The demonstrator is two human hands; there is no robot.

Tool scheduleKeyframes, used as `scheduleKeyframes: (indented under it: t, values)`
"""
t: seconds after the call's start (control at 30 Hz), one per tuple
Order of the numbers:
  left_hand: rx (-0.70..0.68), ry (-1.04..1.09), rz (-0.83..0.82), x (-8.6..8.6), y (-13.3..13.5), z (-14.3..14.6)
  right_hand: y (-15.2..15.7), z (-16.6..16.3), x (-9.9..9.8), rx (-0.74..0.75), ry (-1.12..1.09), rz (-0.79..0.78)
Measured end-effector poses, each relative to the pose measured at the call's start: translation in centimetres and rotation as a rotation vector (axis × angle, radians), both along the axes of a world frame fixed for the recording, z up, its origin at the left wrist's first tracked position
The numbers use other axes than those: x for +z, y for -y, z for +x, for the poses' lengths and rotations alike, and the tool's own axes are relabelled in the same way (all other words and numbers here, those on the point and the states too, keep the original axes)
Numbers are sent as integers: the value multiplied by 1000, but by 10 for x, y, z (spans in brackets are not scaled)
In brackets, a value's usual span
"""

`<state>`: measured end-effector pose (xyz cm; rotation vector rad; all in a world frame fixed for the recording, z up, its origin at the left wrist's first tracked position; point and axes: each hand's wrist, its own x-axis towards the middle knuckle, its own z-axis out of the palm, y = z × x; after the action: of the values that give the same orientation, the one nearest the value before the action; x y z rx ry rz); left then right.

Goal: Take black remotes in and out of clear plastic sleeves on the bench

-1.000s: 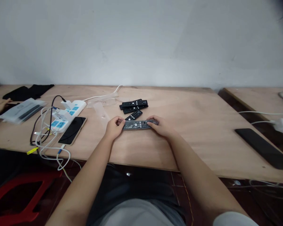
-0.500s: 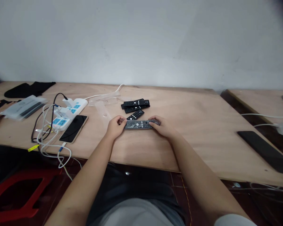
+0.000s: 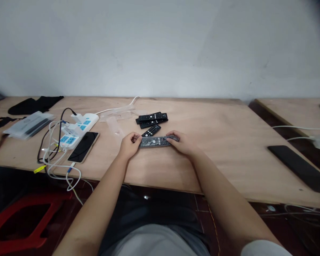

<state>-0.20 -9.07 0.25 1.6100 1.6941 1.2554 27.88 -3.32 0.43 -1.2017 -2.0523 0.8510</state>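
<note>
Pale grey top (image 3: pixel 157 242); right sleeve (image 3: pixel 264 248) whitish, short; dark trousers (image 3: pixel 152 209); forearms (image 3: pixel 97 204) and hands (image 3: pixel 130 145) (image 3: pixel 184 143) bare.

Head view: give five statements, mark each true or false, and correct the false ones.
1. The left hand and right hand hold the same film-wrapped remote control. True.
2. The smartphone beside the white power strip lies screen up. True.
3. The white power strip lies right of the right hand. False: it lies left of the left hand.
4. Loose remote controls lie beyond the held one. True.
5. The loose remote controls all lie apart from one another. False: some are stacked.
</note>
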Motion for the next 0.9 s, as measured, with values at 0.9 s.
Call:
scheduleKeyframes:
  t: [0.9]
  values:
    - [29, -99, 79, -7, 18, 5, -2, -3, -4, 0, -123, 2]
